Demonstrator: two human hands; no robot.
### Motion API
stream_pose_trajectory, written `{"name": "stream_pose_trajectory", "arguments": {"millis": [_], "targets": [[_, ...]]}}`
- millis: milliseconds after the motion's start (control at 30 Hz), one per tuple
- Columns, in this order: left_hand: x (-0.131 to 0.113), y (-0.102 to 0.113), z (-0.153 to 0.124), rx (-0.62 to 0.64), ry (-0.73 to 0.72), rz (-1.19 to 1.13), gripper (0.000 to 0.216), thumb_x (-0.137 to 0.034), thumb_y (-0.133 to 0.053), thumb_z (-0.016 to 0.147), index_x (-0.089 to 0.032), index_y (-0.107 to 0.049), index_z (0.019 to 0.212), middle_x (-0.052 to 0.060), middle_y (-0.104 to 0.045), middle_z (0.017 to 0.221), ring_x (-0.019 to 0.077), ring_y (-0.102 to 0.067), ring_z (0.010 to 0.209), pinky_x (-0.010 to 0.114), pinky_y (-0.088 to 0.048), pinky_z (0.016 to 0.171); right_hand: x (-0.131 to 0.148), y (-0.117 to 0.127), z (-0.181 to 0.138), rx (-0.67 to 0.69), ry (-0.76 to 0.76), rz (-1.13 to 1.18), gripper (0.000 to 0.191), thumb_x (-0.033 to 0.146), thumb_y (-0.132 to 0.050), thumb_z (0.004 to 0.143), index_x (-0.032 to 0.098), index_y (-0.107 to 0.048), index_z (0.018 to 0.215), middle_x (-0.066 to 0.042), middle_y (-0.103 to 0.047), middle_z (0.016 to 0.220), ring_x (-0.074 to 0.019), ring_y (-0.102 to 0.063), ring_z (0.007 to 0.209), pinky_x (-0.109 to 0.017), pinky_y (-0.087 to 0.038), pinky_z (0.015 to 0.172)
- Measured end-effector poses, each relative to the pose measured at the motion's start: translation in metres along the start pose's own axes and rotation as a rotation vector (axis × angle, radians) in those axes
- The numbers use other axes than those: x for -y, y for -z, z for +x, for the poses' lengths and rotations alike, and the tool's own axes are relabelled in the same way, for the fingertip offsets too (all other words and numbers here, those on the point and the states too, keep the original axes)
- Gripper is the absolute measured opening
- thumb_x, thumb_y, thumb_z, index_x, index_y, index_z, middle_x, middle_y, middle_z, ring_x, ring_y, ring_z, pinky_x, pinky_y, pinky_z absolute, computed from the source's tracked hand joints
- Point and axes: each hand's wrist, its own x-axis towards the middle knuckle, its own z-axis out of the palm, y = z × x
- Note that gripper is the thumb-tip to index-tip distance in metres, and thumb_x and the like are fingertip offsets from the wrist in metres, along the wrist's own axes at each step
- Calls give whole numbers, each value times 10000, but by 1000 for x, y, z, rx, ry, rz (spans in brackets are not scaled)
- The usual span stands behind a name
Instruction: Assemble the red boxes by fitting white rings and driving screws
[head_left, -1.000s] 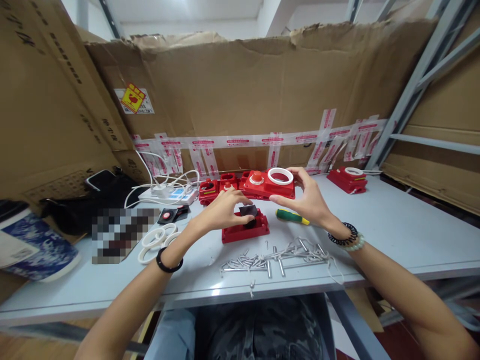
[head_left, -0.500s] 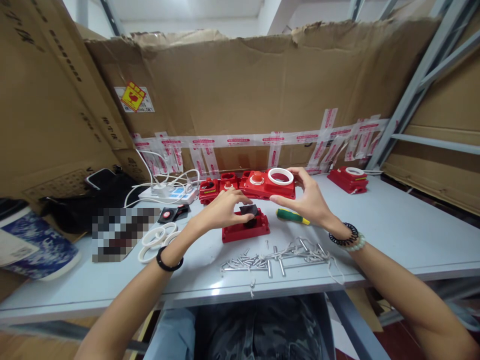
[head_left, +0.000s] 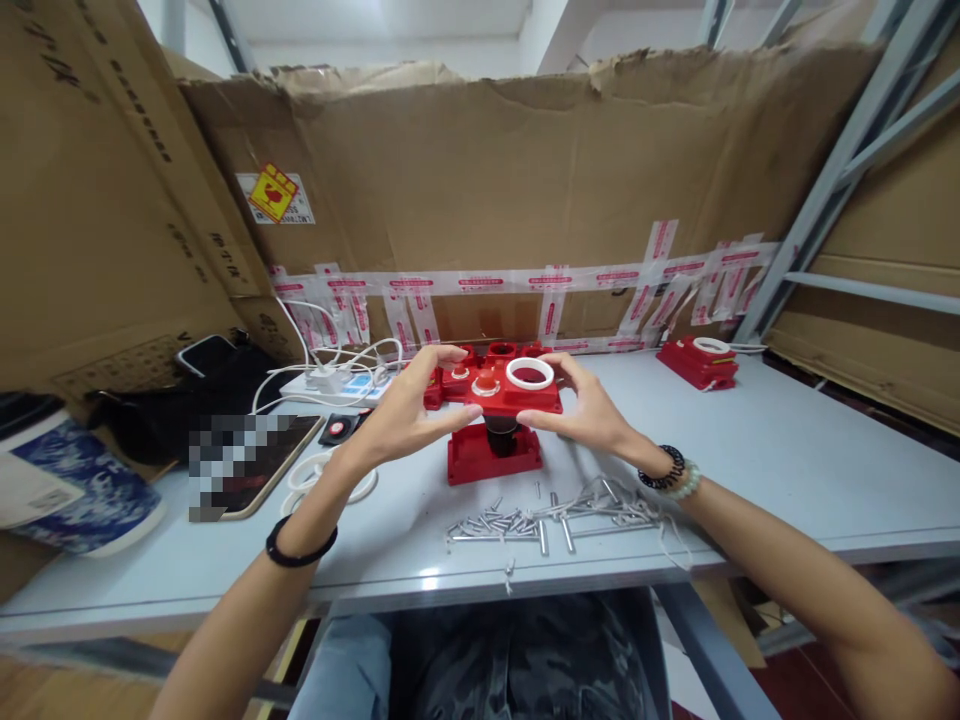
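Red plastic cover (head_left: 517, 398) held up off the table (head_left: 787, 470), roughly level, over the middle of the surface and nearer the far edge than the front one. Left hand (head_left: 401, 415) half closed on the cover's left end, thumb low and fingers curved over the top. Right hand (head_left: 589, 410) half closed on the right end in the same way, thumb underneath, fingers along the far side. Set into the cover's top: white ring (head_left: 529, 373) toward the right, red button (head_left: 486, 382) just beside it on the left.

Directly beneath, resting on the surface: red base (head_left: 472, 462) with a dark round part (head_left: 501, 432) standing in it. Impossible to tell whether cover and dark part touch.

Loose screws (head_left: 525, 520) scattered near the front edge, just in front of the base. White loops (head_left: 330, 482) lying flat left of the base, partly behind the left forearm. Power strip (head_left: 337, 385) with white cables toward the far left corner. Second red unit (head_left: 697, 360) near the far right corner, well apart from the hands. Cardboard wall (head_left: 487, 180) along the far edge, crossed by taped strips. Black band (head_left: 300, 545) on the left wrist, beaded bracelets (head_left: 667, 475) on the right.
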Motion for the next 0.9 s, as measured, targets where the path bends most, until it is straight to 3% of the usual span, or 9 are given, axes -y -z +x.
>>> {"name": "stream_pose_trajectory", "arguments": {"millis": [100,200,267,367,467,567,733,900], "targets": [[0,-10,-1,102,-46,-50,669,-479,-648,796,-232,-369,1352,105,-461,1400,283,-471,1257,412,-390,1050,-2,-11,1,88,-2,21,654,466,-796,620,238,-507,1160,-79,-647,1139,-233,-646,971,-432,-535,860],[3,-22,0,221,-65,-67,670,-499,-643,804,-241,-379,1364,109,-484,1399,277,-537,1186,404,-428,1003,-6,-16,0,151,-2,14,669,453,-784,637,237,-486,1196,-85,-635,1172,-236,-643,1007,-445,-525,897],[5,-26,-1,252,-61,-75,653,-505,-639,809,-242,-398,1356,104,-517,1371,266,-568,1141,388,-449,970,-6,-17,-2,195,20,-13,722,451,-772,649,237,-446,1257,-102,-595,1248,-248,-608,1095,-466,-494,955],[8,-26,-5,265,-57,-49,673,-509,-632,811,-238,-385,1376,111,-486,1403,285,-509,1225,400,-421,1004,-1,-14,-3,230,135,-85,812,442,-746,672,262,-357,1360,-122,-464,1402,-272,-466,1282,-506,-392,1062],[10,-27,-9,278,-54,-23,685,-507,-621,820,-237,-363,1394,116,-457,1426,291,-503,1227,402,-428,993,5,-10,-3,248,254,-185,633,417,-717,703,292,-484,1278,-104,-426,1422,-282,-363,1356,-531,-328,1092],[10,-28,-10,289,-52,-9,672,-514,-615,826,-226,-368,1380,115,-460,1418,282,-513,1205,400,-428,987,6,-10,-3,290,258,-298,445,451,-714,705,283,-630,1108,-103,-422,1428,-315,-329,1369,-579,-302,1072],[13,-32,-12,315,-51,-12,672,-527,-604,829,-230,-355,1379,119,-485,1386,288,-507,1205,419,-412,998,3,-12,-5,349,199,-377,404,439,-734,679,253,-672,1033,-120,-479,1394,-331,-366,1344,-593,-317,1033],[18,-38,-13,370,-41,-34,677,-493,-619,818,-228,-350,1380,133,-497,1358,298,-532,1168,422,-433,966,0,-12,-7,376,198,-369,411,380,-712,710,231,-644,1086,-124,-506,1368,-295,-412,1315,-538,-340,1031]]}}
